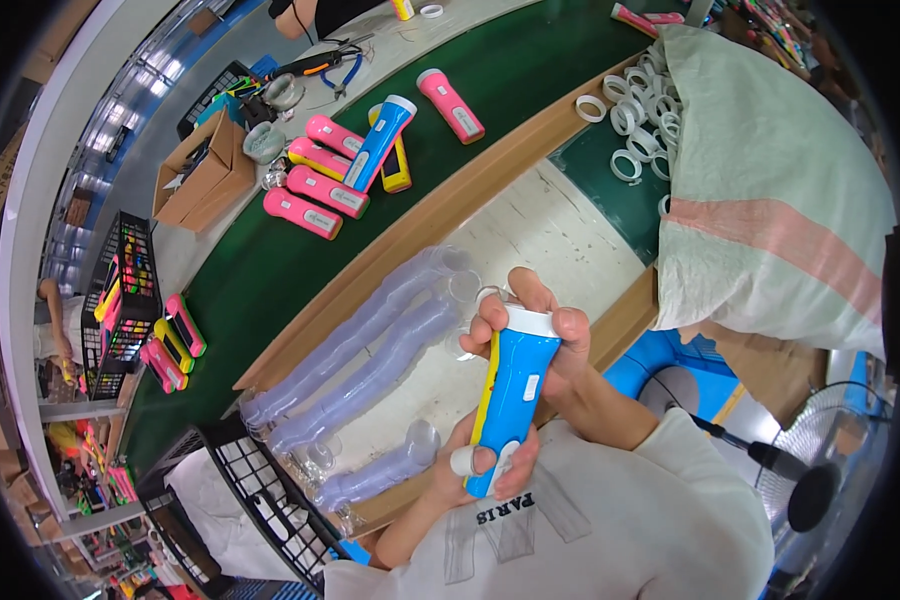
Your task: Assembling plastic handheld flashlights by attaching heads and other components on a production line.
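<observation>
I hold a blue and yellow flashlight [511, 395] upright in front of my chest. My left hand [470, 468] grips its lower handle end, with a white band on one finger. My right hand [540, 322] wraps around its white head ring at the top. Stacks of clear plastic lens cups [370, 345] lie in long rows on the white work surface [540, 230] just beyond my hands.
On the green conveyor belt [270, 270] lie several pink, blue and yellow flashlights [355, 165]. White rings [635, 125] spill beside a large woven sack [770, 190]. A black wire basket [260, 490] stands at lower left, a cardboard box [202, 170] and crates farther left, a fan [820, 470] at right.
</observation>
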A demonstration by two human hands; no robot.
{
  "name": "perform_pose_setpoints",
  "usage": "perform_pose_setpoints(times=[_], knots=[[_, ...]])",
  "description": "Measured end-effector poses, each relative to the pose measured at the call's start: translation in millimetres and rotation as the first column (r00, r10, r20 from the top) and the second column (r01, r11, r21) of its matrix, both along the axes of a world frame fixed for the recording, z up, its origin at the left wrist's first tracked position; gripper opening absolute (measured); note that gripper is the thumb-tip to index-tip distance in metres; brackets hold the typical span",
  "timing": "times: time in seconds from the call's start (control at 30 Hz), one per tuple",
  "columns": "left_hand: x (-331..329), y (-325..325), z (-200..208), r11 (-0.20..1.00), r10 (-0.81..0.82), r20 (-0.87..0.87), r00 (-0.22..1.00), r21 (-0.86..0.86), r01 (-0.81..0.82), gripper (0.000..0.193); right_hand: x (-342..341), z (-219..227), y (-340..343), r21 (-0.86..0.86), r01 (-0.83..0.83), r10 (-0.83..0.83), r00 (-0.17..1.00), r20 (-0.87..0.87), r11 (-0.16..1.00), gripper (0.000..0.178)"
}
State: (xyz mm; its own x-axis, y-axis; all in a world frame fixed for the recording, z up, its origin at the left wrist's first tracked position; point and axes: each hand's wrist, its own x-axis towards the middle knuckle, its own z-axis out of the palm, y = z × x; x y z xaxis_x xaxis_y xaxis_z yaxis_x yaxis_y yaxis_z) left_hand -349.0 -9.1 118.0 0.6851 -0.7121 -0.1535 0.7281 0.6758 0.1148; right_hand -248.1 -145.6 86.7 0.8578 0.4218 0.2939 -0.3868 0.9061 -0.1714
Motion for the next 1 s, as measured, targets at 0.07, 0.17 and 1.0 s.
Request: perform_pose_setpoints(times=[0.07,0.17,1.0], knots=[[6,4,3,0.971,0.011,0.097,0.995,0.237,-0.034,0.065,0,2,-8,0.013,0.008,-0.008,0.999,-0.031,1.000,0.026],[8,5,-27,0.236,-0.267,0.658,0.704,0.753,-0.614,0.073,2,5,-14,-0.520,0.299,-0.265,0.954,0.142,0.800,0.021],[222,45,-44,-0.077,-0.803,0.514,0.301,0.411,-0.908,0.030,131,-73,-186,-0.266,0.432,0.086,0.641,0.763,-0.861,0.018]])
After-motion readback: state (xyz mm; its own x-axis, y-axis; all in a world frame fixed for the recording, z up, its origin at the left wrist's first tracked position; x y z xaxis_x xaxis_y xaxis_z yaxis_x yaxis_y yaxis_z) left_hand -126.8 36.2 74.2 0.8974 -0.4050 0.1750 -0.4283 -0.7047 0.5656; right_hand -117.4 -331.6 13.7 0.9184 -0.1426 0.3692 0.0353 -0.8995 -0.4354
